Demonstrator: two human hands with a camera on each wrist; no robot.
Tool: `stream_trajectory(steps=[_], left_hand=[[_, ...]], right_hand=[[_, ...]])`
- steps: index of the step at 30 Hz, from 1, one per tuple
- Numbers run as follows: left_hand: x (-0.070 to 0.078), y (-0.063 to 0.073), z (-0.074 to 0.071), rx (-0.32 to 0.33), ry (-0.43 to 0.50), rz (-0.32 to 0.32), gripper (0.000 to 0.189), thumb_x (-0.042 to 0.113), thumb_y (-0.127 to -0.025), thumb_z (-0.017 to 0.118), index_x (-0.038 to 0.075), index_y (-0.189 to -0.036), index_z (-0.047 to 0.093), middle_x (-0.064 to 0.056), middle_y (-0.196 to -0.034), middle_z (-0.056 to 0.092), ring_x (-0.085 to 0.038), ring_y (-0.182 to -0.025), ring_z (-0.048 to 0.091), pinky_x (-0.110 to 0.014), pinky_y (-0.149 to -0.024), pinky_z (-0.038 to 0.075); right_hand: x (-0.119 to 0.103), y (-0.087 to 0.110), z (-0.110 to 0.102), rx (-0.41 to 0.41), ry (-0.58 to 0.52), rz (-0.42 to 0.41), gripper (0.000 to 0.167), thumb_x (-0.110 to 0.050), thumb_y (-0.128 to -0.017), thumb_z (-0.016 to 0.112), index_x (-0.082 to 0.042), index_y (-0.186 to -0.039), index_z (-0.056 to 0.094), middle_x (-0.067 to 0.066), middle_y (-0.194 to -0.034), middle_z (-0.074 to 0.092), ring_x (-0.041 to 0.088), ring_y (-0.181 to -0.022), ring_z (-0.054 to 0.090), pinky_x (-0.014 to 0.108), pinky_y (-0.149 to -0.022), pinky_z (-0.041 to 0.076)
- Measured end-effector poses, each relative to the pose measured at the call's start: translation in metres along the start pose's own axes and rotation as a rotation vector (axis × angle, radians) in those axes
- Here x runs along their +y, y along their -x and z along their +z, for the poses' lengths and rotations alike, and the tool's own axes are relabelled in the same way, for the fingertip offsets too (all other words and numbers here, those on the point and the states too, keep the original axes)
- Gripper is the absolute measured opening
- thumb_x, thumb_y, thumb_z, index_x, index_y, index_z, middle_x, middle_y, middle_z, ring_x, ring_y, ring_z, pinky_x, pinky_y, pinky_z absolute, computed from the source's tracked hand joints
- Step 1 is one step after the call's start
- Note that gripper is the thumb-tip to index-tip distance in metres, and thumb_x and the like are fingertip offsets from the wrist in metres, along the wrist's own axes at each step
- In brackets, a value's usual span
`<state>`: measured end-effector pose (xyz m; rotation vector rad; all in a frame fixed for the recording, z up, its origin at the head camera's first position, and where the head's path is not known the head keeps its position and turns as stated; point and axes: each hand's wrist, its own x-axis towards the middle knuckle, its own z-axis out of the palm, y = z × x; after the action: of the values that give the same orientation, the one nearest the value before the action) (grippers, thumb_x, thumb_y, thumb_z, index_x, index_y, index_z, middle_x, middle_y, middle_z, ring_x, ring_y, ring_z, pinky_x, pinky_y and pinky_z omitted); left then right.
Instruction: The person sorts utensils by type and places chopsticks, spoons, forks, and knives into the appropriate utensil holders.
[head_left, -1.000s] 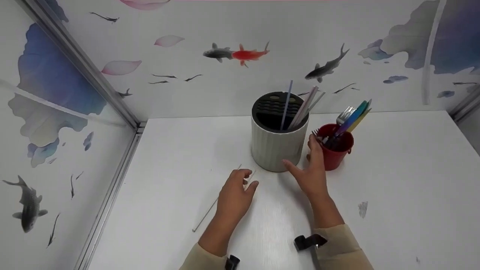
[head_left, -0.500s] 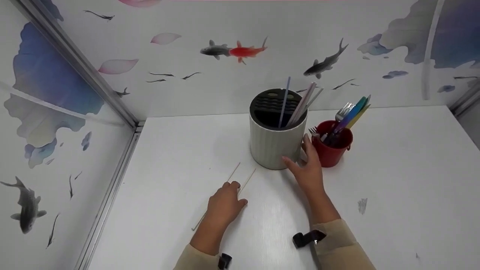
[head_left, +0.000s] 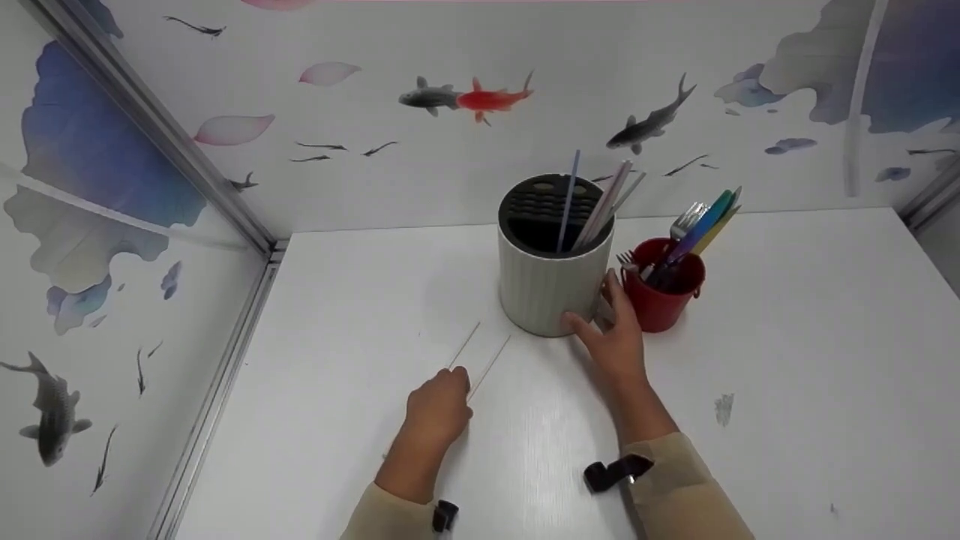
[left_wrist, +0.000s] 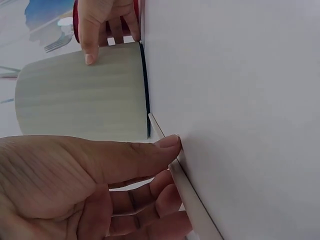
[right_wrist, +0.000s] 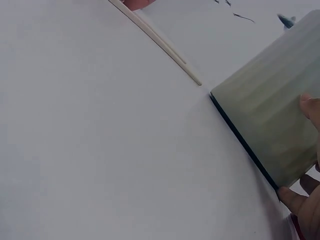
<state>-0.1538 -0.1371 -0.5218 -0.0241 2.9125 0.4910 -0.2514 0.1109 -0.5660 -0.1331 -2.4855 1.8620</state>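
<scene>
Two thin pale chopsticks (head_left: 491,365) lie slanting on the white table, front left of a ribbed cream utensil holder (head_left: 551,292). My left hand (head_left: 439,405) is over them, and in the left wrist view its thumb and curled fingers pinch a chopstick (left_wrist: 192,205). The fingers hide the chopsticks' middle part in the head view. At the holder's lower right side, my right hand (head_left: 619,349) grips it, thumb in front and fingers round the side. The holder stands upright under a black slotted lid, with several straws (head_left: 600,210) sticking out.
Just right of the holder, close to the right fingers, stands a small red bucket (head_left: 660,304) with forks and coloured-handled cutlery (head_left: 701,225). A fish-patterned wall (head_left: 450,172) rises behind the table, and a metal-edged panel (head_left: 225,172) bounds the left.
My left hand has moved toward me and down along the chopsticks, its thumb and fingers closing on them. My right hand has slid slightly lower, from beside the bucket's rim onto the holder's side.
</scene>
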Motion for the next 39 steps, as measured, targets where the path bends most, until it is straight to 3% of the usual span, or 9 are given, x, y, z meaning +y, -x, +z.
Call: stream_trajectory(steps=[8, 13, 19, 27, 34, 39], left_hand=[[-0.004, -0.002, -0.001, -0.036, 0.024, 0.042, 0.008, -0.005, -0.09, 0.068, 0.0, -0.095, 0.07, -0.015, -0.09, 0.073, -0.03, -0.085, 0.072, -0.043, -0.073, 0.061], [-0.005, -0.003, -0.002, -0.08, 0.077, 0.048, 0.008, -0.002, -0.086, 0.072, 0.002, -0.091, 0.067, -0.01, -0.083, 0.07, -0.023, -0.072, 0.063, -0.04, -0.065, 0.056], [-0.002, -0.005, -0.001, -0.106, 0.113, 0.064, 0.005, 0.001, -0.088, 0.068, 0.003, -0.091, 0.065, -0.007, -0.081, 0.066, -0.018, -0.069, 0.055, -0.039, -0.063, 0.052], [-0.001, -0.009, 0.003, -0.051, 0.245, 0.027, 0.008, 0.004, -0.086, 0.069, 0.002, -0.09, 0.062, -0.007, -0.078, 0.062, -0.018, -0.065, 0.05, -0.031, -0.054, 0.043], [0.0, -0.013, 0.003, 0.031, 0.408, -0.027, 0.013, 0.007, -0.089, 0.065, 0.001, -0.101, 0.063, -0.006, -0.085, 0.064, -0.016, -0.068, 0.054, -0.028, -0.056, 0.047], [0.004, -0.016, -0.001, 0.105, 0.588, -0.069, 0.019, 0.009, -0.091, 0.062, 0.003, -0.109, 0.062, -0.003, -0.091, 0.064, -0.015, -0.075, 0.056, -0.028, -0.064, 0.051]], right_hand=[[0.0, 0.0, 0.001, -0.009, -0.031, 0.033, 0.099, -0.036, -0.087, 0.085, -0.051, -0.161, 0.021, -0.012, -0.171, 0.028, 0.016, -0.159, 0.027, 0.043, -0.126, 0.035], [0.002, -0.002, 0.001, -0.009, -0.026, 0.014, 0.098, -0.036, -0.087, 0.084, -0.049, -0.162, 0.022, -0.013, -0.17, 0.028, 0.016, -0.158, 0.027, 0.043, -0.125, 0.036], [0.002, -0.003, 0.001, -0.005, -0.023, 0.02, 0.097, -0.036, -0.087, 0.085, -0.048, -0.161, 0.023, -0.013, -0.17, 0.029, 0.016, -0.158, 0.028, 0.044, -0.125, 0.035], [0.003, -0.001, 0.001, -0.005, -0.029, -0.014, 0.093, -0.031, -0.091, 0.081, -0.042, -0.164, 0.024, -0.008, -0.171, 0.029, 0.019, -0.158, 0.029, 0.044, -0.125, 0.035], [0.004, -0.001, 0.001, -0.003, -0.024, -0.007, 0.095, -0.034, -0.09, 0.082, -0.045, -0.163, 0.023, -0.009, -0.17, 0.03, 0.018, -0.158, 0.029, 0.044, -0.125, 0.036], [0.004, -0.001, 0.0, -0.005, -0.033, -0.006, 0.094, -0.033, -0.09, 0.083, -0.044, -0.163, 0.025, -0.01, -0.17, 0.031, 0.017, -0.158, 0.029, 0.044, -0.125, 0.036]])
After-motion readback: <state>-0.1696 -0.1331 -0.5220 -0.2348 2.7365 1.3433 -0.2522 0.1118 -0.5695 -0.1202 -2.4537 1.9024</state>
